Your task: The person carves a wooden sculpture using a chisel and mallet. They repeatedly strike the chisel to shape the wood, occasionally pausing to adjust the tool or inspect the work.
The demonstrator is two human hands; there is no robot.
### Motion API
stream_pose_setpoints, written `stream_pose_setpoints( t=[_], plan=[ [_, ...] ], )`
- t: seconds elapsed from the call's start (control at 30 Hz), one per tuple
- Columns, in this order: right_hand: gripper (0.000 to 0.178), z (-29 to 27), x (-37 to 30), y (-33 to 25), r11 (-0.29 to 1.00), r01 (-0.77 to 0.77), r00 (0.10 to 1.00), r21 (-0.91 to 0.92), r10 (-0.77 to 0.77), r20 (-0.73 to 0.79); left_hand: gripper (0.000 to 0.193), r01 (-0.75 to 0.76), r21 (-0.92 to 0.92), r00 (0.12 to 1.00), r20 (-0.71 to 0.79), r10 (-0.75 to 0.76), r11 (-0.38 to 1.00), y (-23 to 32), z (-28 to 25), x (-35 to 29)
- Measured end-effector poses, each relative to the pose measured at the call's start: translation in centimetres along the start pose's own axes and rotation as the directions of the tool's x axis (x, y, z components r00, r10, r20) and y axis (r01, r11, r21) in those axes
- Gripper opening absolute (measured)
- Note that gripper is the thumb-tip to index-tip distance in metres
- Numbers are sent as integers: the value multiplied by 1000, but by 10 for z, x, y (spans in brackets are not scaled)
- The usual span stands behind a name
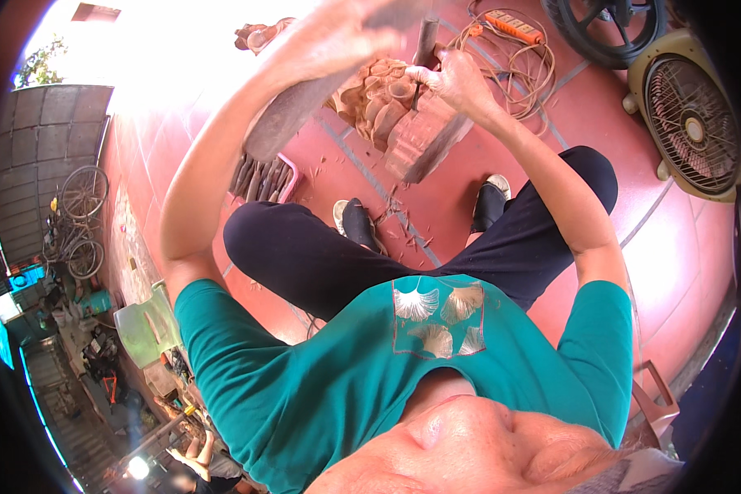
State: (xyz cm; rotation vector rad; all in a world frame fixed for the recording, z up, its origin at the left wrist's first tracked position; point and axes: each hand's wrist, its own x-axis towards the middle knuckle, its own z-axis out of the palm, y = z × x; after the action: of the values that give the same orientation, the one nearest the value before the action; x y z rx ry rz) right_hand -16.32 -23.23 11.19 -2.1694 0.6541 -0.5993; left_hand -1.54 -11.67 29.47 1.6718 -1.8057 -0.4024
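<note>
My left hand (pixel 337 41) is raised at the top of the view, smeared by motion, so its fingers and anything in them cannot be made out. Beneath that forearm lies a thick grey-brown length of wood (pixel 276 128). A reddish-brown wood carving (pixel 379 103), with rounded relief and a squarer block end, stands in front of me. My right hand (pixel 461 78) is closed around a chisel with a dark round handle (pixel 426 43). The thin dark blade points down against the carving, near the block end.
A pink-rimmed tray (pixel 290 177) of several chisels sits left of the carving. Wood chips (pixel 399 218) litter the red tiles between my feet. At the right stand a floor fan (pixel 692 123) and a black wheel (pixel 609 29). An orange power strip (pixel 514 27) lies among coiled cords.
</note>
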Motion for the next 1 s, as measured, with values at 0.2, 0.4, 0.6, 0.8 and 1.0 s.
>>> stream_pose_setpoints(
  t=[0.2, 0.4, 0.6, 0.8, 1.0],
  plan=[
    [40, -3, 0, -1, 998, -6, 1000, 59, 5, 6, 77, 272, 145, 915, 266, -302, 951, 19, -21, 9],
    [42, -3, -2, -10, 998, 33, 999, 55, -33, 11, 75, 43, 24, 998, 39, -44, 999, 7, -6, 14],
    [43, -4, -2, -9, 997, 18, 1000, 81, -20, 17, 76, 182, 242, 905, 339, -259, 953, 13, -20, 11],
    [43, 1, -1, -6, 995, 44, 999, 95, -44, 3, 74, -100, -26, 994, 43, 101, 995, -20, -4, 12],
    [40, -4, -1, 2, 995, -30, 999, 100, 26, 40, 79, 240, 292, 889, 317, -331, 926, 16, -15, 14]
  ],
)
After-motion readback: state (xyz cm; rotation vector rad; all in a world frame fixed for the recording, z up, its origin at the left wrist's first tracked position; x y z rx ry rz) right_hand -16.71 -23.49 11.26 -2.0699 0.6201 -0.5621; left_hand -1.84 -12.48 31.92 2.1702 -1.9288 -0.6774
